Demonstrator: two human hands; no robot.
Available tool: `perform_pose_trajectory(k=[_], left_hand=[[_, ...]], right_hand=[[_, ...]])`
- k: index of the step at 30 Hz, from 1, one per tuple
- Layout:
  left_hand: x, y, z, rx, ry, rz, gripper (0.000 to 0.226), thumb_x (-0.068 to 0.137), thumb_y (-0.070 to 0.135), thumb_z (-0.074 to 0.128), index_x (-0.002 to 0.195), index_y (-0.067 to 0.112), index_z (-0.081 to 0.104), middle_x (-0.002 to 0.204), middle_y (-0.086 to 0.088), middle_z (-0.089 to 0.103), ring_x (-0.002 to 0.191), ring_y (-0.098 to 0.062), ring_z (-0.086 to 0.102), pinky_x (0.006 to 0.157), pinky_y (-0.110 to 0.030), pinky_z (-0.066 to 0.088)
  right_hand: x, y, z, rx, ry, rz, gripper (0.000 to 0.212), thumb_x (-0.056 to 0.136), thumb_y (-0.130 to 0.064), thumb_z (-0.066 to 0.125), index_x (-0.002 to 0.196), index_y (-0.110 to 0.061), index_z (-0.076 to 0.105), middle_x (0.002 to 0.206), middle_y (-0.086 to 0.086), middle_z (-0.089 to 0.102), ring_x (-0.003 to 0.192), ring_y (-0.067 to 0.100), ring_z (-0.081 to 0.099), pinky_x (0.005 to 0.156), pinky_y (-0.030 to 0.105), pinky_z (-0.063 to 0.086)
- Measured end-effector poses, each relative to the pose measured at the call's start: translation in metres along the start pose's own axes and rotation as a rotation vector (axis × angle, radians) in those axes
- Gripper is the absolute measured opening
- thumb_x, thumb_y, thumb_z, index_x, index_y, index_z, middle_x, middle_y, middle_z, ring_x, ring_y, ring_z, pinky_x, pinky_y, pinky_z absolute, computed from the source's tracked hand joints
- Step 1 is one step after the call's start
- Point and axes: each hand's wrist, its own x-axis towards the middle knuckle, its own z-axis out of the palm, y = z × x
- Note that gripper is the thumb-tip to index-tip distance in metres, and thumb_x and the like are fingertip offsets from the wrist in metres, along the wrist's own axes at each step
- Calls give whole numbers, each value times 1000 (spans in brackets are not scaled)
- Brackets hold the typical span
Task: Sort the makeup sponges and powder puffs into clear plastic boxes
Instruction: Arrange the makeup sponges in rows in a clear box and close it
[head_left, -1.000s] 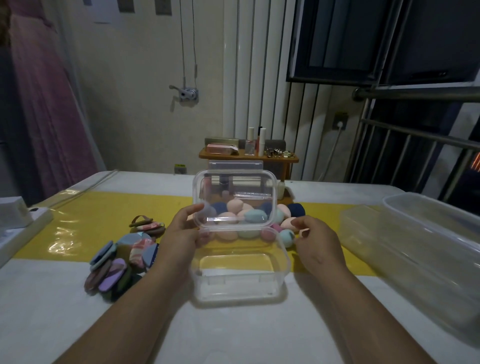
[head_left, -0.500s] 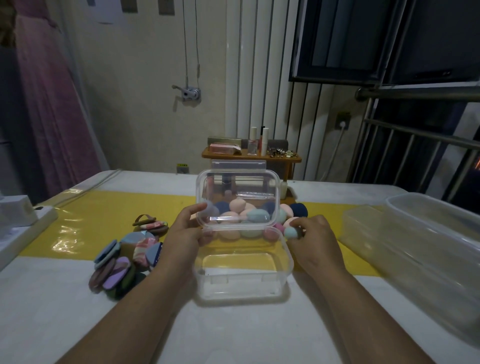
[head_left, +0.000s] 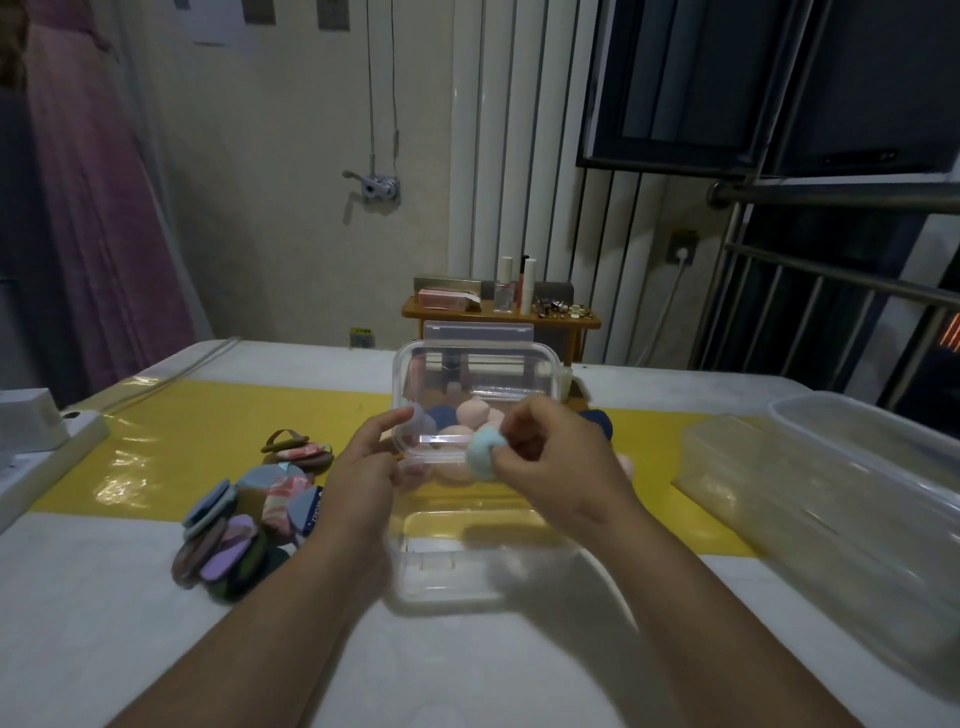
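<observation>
The light blue sponge (head_left: 484, 453) has left the sponge pile (head_left: 600, 423) and is now pinched in the fingertips of the right hand (head_left: 553, 457), jutting leftward over the open clear box (head_left: 467, 569). The left hand (head_left: 363, 467) grips the left edge of the upright lid (head_left: 472, 382).

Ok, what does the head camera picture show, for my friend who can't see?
The right hand pinches a light blue sponge above an open clear box, while the left hand holds its raised lid. Flat puffs lie beside the box.
</observation>
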Motion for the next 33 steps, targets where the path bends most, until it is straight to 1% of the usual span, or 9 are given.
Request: perform_pose_trajectory(k=[4,7,12,15,18,20,24,28,33], left_hand=[[0,0,0,19,7,10,59,86,-11,36,108,32,71,114,-7,68,104,-30,66,79,-39,56],[2,-2,1,17,19,7,60,85,-11,36,103,33,73,109,-5,71,102,-30,67,83,-44,57],[4,-3,0,4,18,27,61,83,-13,37,100,33,74,107,-6,72,98,-29,69,77,-39,56],[5,-2,0,-6,14,27,62,81,-14,36,103,31,73,104,-5,72,96,-27,69,73,-38,56],[4,0,1,-23,13,27,63,79,-16,35,104,28,72,103,-5,71,92,-25,69,63,-29,55],[4,0,1,-20,14,29,64,79,-17,34,104,28,72,105,-6,69,95,-25,68,66,-29,54],[2,0,1,-8,17,28,63,80,-16,36,104,29,72,109,-6,69,100,-26,67,71,-32,54],[1,0,2,-25,23,4,60,82,-14,38,105,30,72,105,-3,71,94,-25,70,68,-35,58],[-2,4,3,-44,17,4,59,83,-15,37,107,26,71,100,-1,71,82,-18,71,54,-24,55]], right_hand=[[6,-13,17,-131,-262,2,11,89,-32,64,99,-31,60,101,-10,65,90,10,62,82,39,57],[11,-17,32,-166,-337,39,8,89,-30,61,94,-33,57,98,-6,68,87,16,65,81,43,58],[11,-19,45,-253,-387,24,10,93,-19,59,94,-29,63,104,-1,69,93,18,62,83,31,54],[12,-18,46,-247,-413,46,18,94,-20,60,108,-26,69,111,0,69,99,19,63,92,37,54],[12,-18,47,-243,-471,73,35,91,-19,63,123,-33,67,117,-2,68,104,19,63,95,36,53],[13,-18,48,-270,-500,57,40,90,-18,65,127,-34,64,121,-2,67,106,19,63,95,34,52],[14,-16,50,-307,-447,47,29,91,-19,63,118,-28,62,116,1,67,101,20,62,91,39,55],[14,-16,51,-312,-417,25,22,90,-18,62,108,-27,52,110,2,65,96,21,61,86,41,56],[14,-16,51,-302,-455,3,28,89,-20,64,115,-29,57,113,-2,65,96,18,61,87,39,56]])
